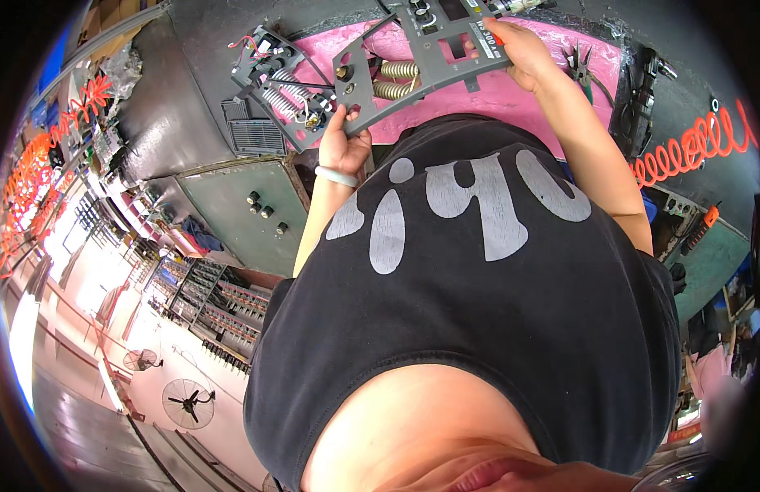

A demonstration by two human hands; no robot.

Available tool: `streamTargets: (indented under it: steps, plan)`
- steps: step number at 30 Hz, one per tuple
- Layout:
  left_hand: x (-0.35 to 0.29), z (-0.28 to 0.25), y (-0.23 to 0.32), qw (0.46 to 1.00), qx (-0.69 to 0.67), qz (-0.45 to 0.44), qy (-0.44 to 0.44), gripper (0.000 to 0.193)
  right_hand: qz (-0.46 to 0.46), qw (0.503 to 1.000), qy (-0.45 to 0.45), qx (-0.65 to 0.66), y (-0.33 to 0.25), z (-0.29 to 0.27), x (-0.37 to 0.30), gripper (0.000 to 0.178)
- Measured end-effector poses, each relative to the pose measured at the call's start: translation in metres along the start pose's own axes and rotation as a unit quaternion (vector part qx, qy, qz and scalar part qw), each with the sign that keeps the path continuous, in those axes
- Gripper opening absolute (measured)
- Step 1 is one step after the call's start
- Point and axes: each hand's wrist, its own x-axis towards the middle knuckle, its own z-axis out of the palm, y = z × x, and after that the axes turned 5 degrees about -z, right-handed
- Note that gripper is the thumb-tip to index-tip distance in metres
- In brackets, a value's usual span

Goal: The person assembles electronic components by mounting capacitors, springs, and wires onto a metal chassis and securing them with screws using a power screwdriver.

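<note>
A dark grey machine front panel point(436, 51) with cutouts and knobs is held tilted between my two hands, over a pink work surface point(552, 115). My left hand point(345, 148), with a pale band at the wrist, has its fingers closed on the panel's lower left edge. The right one, my right hand point(521, 57), grips the panel's right end; part of its fingers is behind it. Beige coiled cords point(395, 80) show at the panel's large opening. To the left lies another dark frame point(261, 67) with pale coiled cords and wires.
A dark vented plate point(259, 137) is on the bench's left side. Pliers point(578, 64) and a black hand tool point(645, 88) lie to the right, near an orange coiled hose point(696, 148). A green metal cabinet point(241, 225) stands at the left.
</note>
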Motion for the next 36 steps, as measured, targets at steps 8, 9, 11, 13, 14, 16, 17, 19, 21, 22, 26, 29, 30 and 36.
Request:
streamTargets:
  steps: [8,9,11,13,14,16,17,19,21,22,26,29,30,36]
  plan:
    - [-0.06,0.034,-0.011,0.969,0.113,0.138,-0.169,0.009,-0.023,0.988,0.075,-0.133,0.005,-0.015,-0.008,0.037]
    - [-0.067,0.044,-0.014,0.956,0.136,0.175,-0.192,0.008,-0.022,0.986,0.075,-0.144,0.006,-0.014,-0.008,0.037]
    - [-0.072,0.05,-0.016,0.939,0.172,0.214,-0.208,0.008,-0.032,0.978,0.115,-0.173,0.013,-0.011,-0.008,0.038]
    - [-0.076,0.056,-0.017,0.931,0.179,0.228,-0.221,0.008,-0.035,0.978,0.102,-0.181,0.018,-0.014,-0.007,0.039]
    - [-0.078,0.059,-0.019,0.924,0.195,0.24,-0.223,0.009,-0.037,0.979,0.088,-0.179,0.021,-0.016,-0.006,0.04]
    - [-0.077,0.057,-0.021,0.918,0.206,0.252,-0.228,0.01,-0.045,0.974,0.103,-0.195,0.024,-0.014,-0.004,0.039]
    - [-0.073,0.055,-0.022,0.903,0.224,0.274,-0.243,0.011,-0.04,0.974,0.113,-0.194,0.024,-0.014,-0.003,0.041]
    - [-0.072,0.053,-0.024,0.888,0.239,0.296,-0.259,0.012,-0.037,0.972,0.124,-0.196,0.028,-0.018,0.001,0.042]
    - [-0.074,0.053,-0.026,0.87,0.286,0.321,-0.243,0.014,-0.137,0.852,0.194,-0.467,0.033,-0.029,0.01,0.043]
    - [-0.073,0.05,-0.025,0.87,0.283,0.325,-0.242,0.014,-0.14,0.851,0.191,-0.469,0.029,-0.023,0.009,0.043]
    - [-0.063,0.039,-0.024,0.834,0.332,0.345,-0.273,0.014,-0.377,0.764,0.212,-0.478,-0.004,0.018,0.006,0.038]
    - [-0.056,0.028,-0.025,0.838,0.343,0.343,-0.249,0.014,-0.232,0.848,0.142,-0.454,-0.022,0.051,0.018,0.022]
    - [-0.052,0.023,-0.026,0.847,0.342,0.335,-0.232,0.015,-0.237,0.846,0.131,-0.459,-0.016,0.047,0.023,0.022]
    - [-0.005,-0.034,-0.038,0.857,0.385,0.293,-0.179,0.025,-0.276,0.763,0.051,-0.583,-0.009,0.046,0.047,0.052]
